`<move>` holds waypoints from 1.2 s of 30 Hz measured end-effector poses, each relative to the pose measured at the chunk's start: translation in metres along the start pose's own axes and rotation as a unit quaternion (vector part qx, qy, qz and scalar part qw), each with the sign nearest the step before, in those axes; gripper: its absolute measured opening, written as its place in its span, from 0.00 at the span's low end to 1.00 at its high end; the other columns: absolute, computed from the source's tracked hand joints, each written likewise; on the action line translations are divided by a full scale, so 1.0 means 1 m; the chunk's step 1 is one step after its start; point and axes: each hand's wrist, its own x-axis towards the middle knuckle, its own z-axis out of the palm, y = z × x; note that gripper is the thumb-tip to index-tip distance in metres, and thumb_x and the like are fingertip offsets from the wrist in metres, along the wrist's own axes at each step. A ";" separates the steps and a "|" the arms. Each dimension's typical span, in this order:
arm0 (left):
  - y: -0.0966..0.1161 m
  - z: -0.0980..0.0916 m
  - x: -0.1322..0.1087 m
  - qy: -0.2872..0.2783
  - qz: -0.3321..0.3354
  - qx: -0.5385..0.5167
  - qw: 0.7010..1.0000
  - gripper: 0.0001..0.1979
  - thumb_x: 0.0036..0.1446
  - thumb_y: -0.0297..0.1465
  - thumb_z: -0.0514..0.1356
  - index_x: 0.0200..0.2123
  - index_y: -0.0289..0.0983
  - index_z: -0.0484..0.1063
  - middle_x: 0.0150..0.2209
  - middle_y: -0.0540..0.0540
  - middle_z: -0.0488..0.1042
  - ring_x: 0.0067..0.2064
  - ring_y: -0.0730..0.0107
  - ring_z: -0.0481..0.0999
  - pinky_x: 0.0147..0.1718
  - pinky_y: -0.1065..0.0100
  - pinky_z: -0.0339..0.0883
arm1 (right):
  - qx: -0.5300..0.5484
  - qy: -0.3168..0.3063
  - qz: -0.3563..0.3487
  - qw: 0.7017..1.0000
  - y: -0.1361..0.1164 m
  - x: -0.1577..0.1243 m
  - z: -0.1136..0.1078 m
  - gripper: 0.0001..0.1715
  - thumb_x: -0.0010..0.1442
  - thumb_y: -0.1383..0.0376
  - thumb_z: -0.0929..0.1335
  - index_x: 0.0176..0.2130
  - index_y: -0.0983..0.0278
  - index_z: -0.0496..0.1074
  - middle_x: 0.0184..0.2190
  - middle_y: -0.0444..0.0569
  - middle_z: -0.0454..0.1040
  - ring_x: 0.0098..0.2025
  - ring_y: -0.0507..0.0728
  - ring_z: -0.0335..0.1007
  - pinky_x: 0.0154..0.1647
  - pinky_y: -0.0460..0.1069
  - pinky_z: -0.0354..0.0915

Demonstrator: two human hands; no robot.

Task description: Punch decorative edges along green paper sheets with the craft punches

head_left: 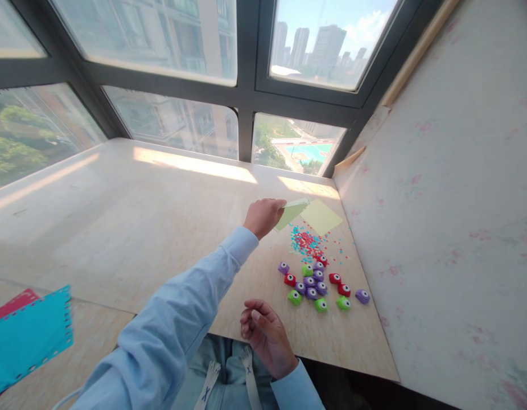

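My left hand [266,216] reaches out over the tabletop, fingers closed on the near edge of a pale green sheet of paper [291,213]. That paper is tilted up. A yellow-green sheet [321,217] lies flat just right of it. Close to my body, my right hand [267,337] is held with fingers loosely curled and the thumb against them; nothing shows in it. Small red, blue and pale confetti pieces [305,241] are heaped below the sheets. Several purple, red and green craft punches [310,282] stand in a cluster nearer to me.
A blue sheet with punched edges [37,336] overlaps a red sheet [20,303] on the left. The wide stone-like surface [139,216] runs up to framed windows [246,97]. A flower-patterned wall [438,216] bounds the right side. A stray purple punch [362,296] sits near that wall.
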 end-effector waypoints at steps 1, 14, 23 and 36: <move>-0.003 -0.001 -0.001 0.010 -0.007 -0.026 1.000 0.14 0.63 0.31 0.52 0.41 0.38 0.77 0.35 0.42 0.79 0.35 0.65 0.75 0.33 0.67 0.64 | 0.000 0.001 -0.002 1.000 0.000 0.000 0.000 0.15 0.53 0.61 0.76 0.40 0.64 0.78 0.29 0.46 0.78 0.26 0.47 0.70 0.28 0.42 0.64; -0.021 0.017 -0.089 0.050 -0.281 -0.558 0.780 0.20 0.48 0.45 0.62 0.32 0.31 0.75 0.26 0.46 0.75 0.24 0.72 0.71 0.23 0.72 0.63 | -0.001 0.079 -0.074 0.994 -0.004 -0.003 0.006 0.23 0.50 0.60 0.77 0.44 0.64 0.74 0.33 0.47 0.78 0.28 0.48 0.71 0.26 0.41 0.64; -0.014 0.024 -0.163 -0.009 -0.307 -0.554 0.774 0.23 0.48 0.48 0.65 0.34 0.32 0.77 0.29 0.44 0.77 0.27 0.69 0.72 0.24 0.71 0.64 | -0.165 0.200 -0.187 0.947 -0.032 -0.015 0.014 0.22 0.52 0.51 0.75 0.40 0.64 0.72 0.30 0.45 0.77 0.30 0.54 0.76 0.28 0.46 0.71; -0.016 0.037 -0.161 -0.020 -0.293 -0.571 0.767 0.23 0.56 0.49 0.56 0.38 0.34 0.75 0.31 0.44 0.77 0.29 0.68 0.76 0.27 0.68 0.69 | -0.307 0.340 -0.231 0.858 -0.058 -0.040 -0.005 0.25 0.51 0.49 0.74 0.35 0.67 0.72 0.21 0.45 0.76 0.26 0.57 0.77 0.27 0.50 0.75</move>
